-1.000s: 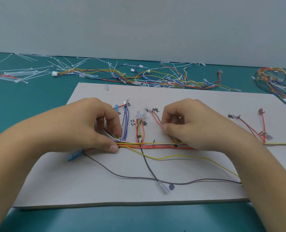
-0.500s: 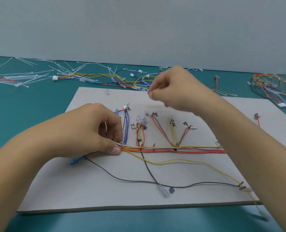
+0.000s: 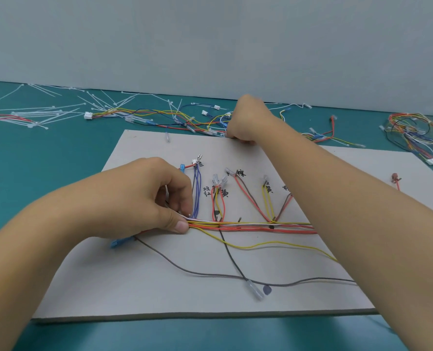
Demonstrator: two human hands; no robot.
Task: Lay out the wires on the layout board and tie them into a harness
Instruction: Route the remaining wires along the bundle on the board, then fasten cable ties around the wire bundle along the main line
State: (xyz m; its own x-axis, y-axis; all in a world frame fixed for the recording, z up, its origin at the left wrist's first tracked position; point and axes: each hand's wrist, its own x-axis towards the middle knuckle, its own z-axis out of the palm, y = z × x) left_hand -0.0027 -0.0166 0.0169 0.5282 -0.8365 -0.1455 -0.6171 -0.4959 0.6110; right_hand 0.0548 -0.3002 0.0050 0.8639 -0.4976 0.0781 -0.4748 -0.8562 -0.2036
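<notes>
- Fingers [image 3: 182,198] of L hand [image 3: 139,198] curled, thumb [image 3: 180,226] + index pinching wire bundle [image 3: 248,227] at its L end, held down on layout board [image 3: 159,287]
- R hand [image 3: 245,120] out at far edge of board, knuckles up, fingers curled under; gripping anything or not, can't tell, tips hidden; R forearm lying across R part of bundle
- Bundle: red, orange, yellow + white wires side by side, straight L-to-R across mid board, from L thumb to under R forearm
- Branches off bundle toward far edge, by handwritten marks: blue-purple pair [image 3: 197,193] just beside L index, then red/yellow loop [image 3: 213,203], red + brown pair [image 3: 250,196], yellow pair [image 3: 263,201], each w/ small terminal at far end
- Near side of bundle, loose on board: yellow wire [image 3: 273,243] sagging off to R, grey wire [image 3: 197,273] in long curve, black wire [image 3: 232,257] crossing grey, ending in clear sleeve [image 3: 257,291]
- Blue connector [image 3: 120,242] poking out from under L hand, on board near its L edge
- Behind board on teal table [image 3: 33,173]: loose wires [image 3: 159,117] w/ white plugs, R hand right by them; white cable ties [image 3: 41,112] scattered far L; another wire tangle [image 3: 418,133] far R
</notes>
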